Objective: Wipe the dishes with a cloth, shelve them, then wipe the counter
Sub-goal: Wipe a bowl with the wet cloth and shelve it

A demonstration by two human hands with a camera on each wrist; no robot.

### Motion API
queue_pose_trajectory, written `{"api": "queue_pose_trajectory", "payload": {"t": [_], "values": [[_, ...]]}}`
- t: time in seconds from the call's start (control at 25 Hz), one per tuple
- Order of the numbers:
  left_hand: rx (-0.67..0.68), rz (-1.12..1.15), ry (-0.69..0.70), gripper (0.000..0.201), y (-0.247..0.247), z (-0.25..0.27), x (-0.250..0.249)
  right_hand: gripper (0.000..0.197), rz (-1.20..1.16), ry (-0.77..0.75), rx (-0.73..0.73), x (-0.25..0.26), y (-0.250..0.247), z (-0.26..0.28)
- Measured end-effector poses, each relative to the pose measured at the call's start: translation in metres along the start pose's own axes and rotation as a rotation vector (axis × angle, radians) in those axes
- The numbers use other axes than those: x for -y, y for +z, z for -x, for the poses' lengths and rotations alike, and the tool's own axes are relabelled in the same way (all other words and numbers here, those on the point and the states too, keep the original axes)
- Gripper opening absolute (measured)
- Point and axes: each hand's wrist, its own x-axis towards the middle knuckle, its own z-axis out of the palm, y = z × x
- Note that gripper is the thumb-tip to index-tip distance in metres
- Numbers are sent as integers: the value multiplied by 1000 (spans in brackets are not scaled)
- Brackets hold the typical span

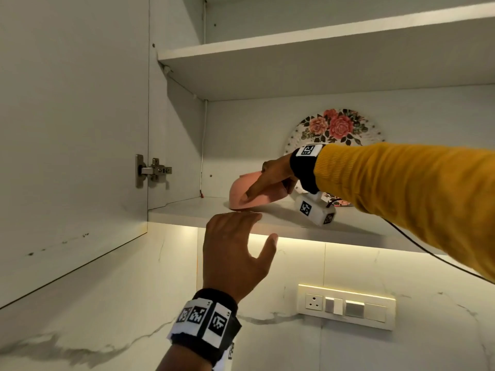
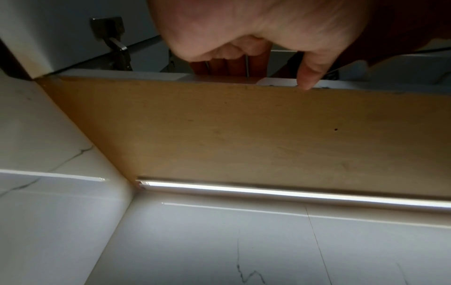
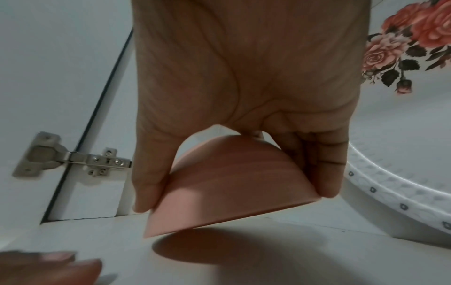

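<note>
a pink bowl (image 1: 247,192) is held upside down and tilted by the right hand (image 1: 270,178), the thumb on one side of its wall and the fingers (image 3: 324,169) on the other, the rim facing down toward the lower shelf (image 1: 281,219) of an open wall cabinet. in the right wrist view one edge of the rim is seen close to the shelf board, with the bowl's shadow cast just beneath it; whether that edge touches the board cannot be told. the grasp is clearly around the bowl, not released.

just behind and to the right of the bowl, a floral plate (image 1: 334,129) with pink roses is stood on edge against the back wall of the cabinet, partly hidden by the right wrist and the yellow sleeve (image 1: 401,188).

the left hand (image 1: 235,250) is placed at the front edge of the same shelf, directly in front of the bowl, with the fingers laid over the board's top and the thumb (image 2: 310,77) spread below the edge. nothing is held in it; the fingers are lightly bent over the edge rather than clenched.

to the left of the bowl, a metal hinge (image 1: 152,170) is fixed where the open cabinet door (image 1: 72,129) meets the cabinet side. below the shelf, a light strip (image 2: 292,192) is lit under the cabinet, and a switch panel (image 1: 347,306) is mounted on the marble wall.
</note>
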Motion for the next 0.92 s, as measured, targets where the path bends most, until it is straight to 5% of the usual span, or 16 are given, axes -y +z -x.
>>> {"api": "queue_pose_trajectory", "payload": {"t": [0.56,0.76,0.92], "values": [[-11,59,-35,44,5,3,10,103,217,38,99,30,12,-8],[-1,37,-21,45,2,4,9,92,219,-199,-53,18,-14,45],[14,29,-9,37,-1,1,6,62,350,-495,-428,-1,-6,113]]}}
